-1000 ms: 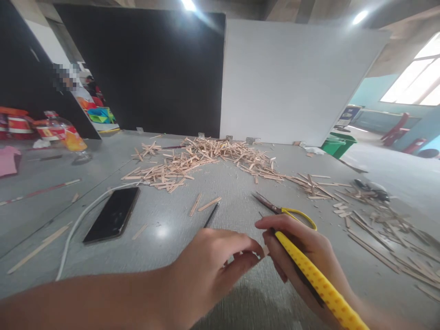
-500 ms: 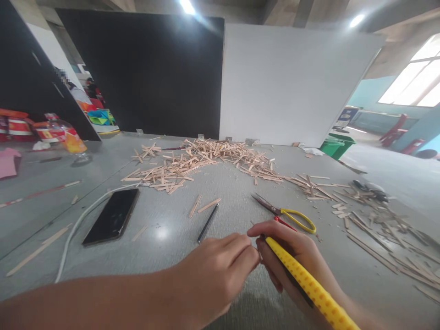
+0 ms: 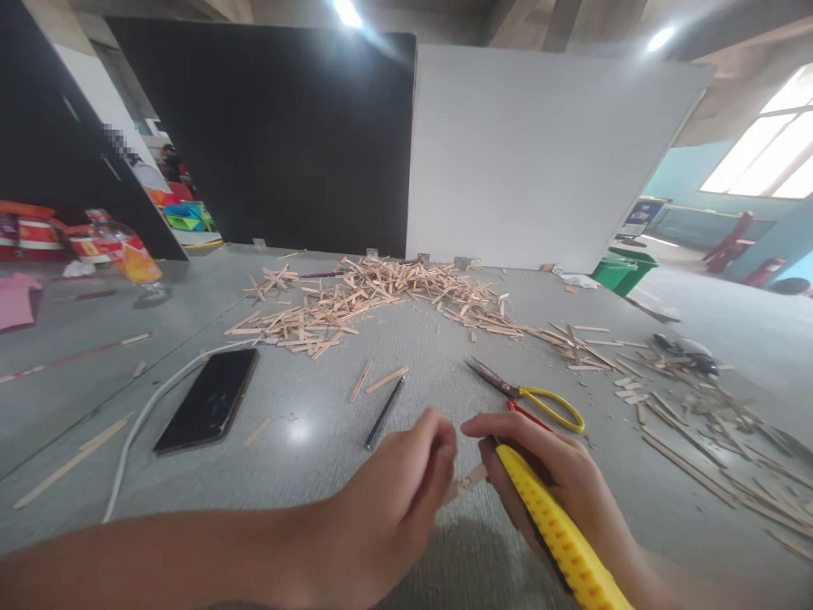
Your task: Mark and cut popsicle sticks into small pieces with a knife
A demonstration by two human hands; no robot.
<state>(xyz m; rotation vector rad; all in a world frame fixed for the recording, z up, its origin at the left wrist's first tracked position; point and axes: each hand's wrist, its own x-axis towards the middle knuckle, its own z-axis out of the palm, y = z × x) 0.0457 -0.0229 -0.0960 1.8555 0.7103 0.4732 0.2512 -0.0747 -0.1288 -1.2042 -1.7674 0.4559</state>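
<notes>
Between my hands, low in the middle, is a short pale wooden piece (image 3: 470, 481), somewhat blurred. The closed fingers of my left hand (image 3: 406, 496) grip its left end. My right hand (image 3: 550, 474) is wrapped round a yellow-handled cutter (image 3: 559, 529), whose tip is mostly hidden by the fingers; the wooden piece's right end meets these fingers. Beyond my left hand lies a dark pen-like tool (image 3: 384, 413) beside two small sticks (image 3: 387, 379). Scissors with yellow and red handles (image 3: 551, 407) rest just past my right hand, blades pointing away to the left.
A large heap of wooden sticks (image 3: 406, 284) spreads across the back of the grey table (image 3: 305, 474). On the left are a phone (image 3: 208, 398), a white cable (image 3: 136, 424) and a bottle (image 3: 140, 263). More strips (image 3: 689, 462) and a dark-and-white object (image 3: 686, 352) lie right.
My left hand has turned and drawn slightly left, away from my right hand, exposing the wooden piece between them. The cutter has tilted a little steeper.
</notes>
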